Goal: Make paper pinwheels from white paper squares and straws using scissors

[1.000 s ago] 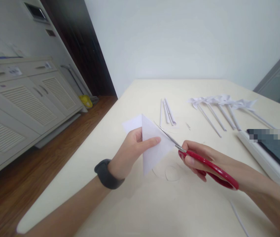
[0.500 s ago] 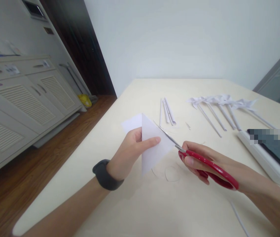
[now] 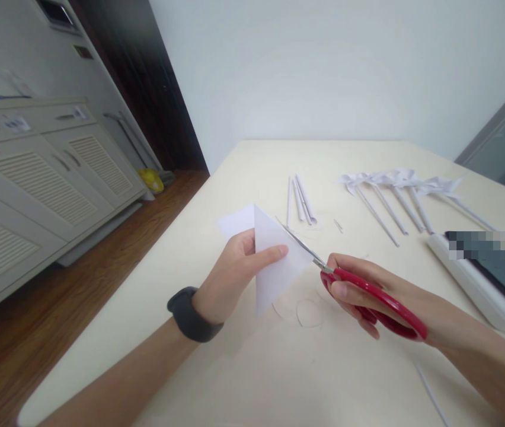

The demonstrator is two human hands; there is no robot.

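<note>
A folded white sheet of paper is pinched in my left hand, thumb on its front face and the other fingers behind it, mostly hidden. My right hand grips red-handled scissors. Their metal blades lie along the paper's upper right edge and look nearly closed there. Thin curled paper trimmings lie on the table just below the sheet.
Several rolled paper sticks lie beyond the paper. Several paper pinwheels rest at the back right of the table. A tablet-like dark screen on a white base stands right. A thin white stick lies near the front.
The scissors and my right hand have shifted very slightly left along the paper's edge. My left hand keeps its hold on the paper.
</note>
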